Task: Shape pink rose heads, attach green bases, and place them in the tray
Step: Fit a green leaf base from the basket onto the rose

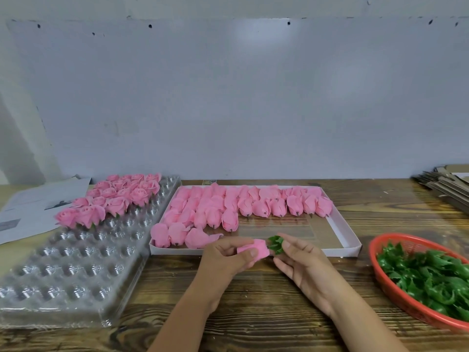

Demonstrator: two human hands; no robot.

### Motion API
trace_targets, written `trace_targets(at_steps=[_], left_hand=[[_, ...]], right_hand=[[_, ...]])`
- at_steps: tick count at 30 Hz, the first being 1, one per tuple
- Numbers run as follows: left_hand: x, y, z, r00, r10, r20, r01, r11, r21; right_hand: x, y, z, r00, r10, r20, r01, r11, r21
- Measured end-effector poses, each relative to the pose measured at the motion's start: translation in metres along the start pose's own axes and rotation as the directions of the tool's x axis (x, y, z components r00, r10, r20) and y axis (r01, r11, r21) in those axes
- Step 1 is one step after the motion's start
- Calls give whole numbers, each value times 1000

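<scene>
The left hand (228,257) curls its fingers and thumb round a pink rose head (255,250), while the right hand (302,262) pinches a green base (276,243) against the bud's end. Just beyond the grip lies a white box (347,233) of unshaped pink buds (228,207). Left of it, a clear plastic tray (76,265) holds finished roses (114,199) at its far end. To the right sits a red basket (388,283) of green bases (431,278).

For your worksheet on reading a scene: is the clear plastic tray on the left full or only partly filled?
Partly filled. Finished pink roses occupy only the far end of the clear plastic tray; its nearer cups show bare.
</scene>
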State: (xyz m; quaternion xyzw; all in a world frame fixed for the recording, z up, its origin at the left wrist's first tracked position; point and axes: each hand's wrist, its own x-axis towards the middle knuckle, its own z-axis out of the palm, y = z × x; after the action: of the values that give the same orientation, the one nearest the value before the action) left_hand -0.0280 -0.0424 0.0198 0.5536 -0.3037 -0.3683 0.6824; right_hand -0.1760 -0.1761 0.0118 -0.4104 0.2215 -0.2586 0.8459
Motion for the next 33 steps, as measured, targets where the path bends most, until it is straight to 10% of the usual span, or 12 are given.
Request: trace_targets(at_steps=[33], left_hand=[[-1,2,1,999,-2,47,2,1000,4]], right_hand=[[-6,19,14,954,-298,20,288,898,-332]])
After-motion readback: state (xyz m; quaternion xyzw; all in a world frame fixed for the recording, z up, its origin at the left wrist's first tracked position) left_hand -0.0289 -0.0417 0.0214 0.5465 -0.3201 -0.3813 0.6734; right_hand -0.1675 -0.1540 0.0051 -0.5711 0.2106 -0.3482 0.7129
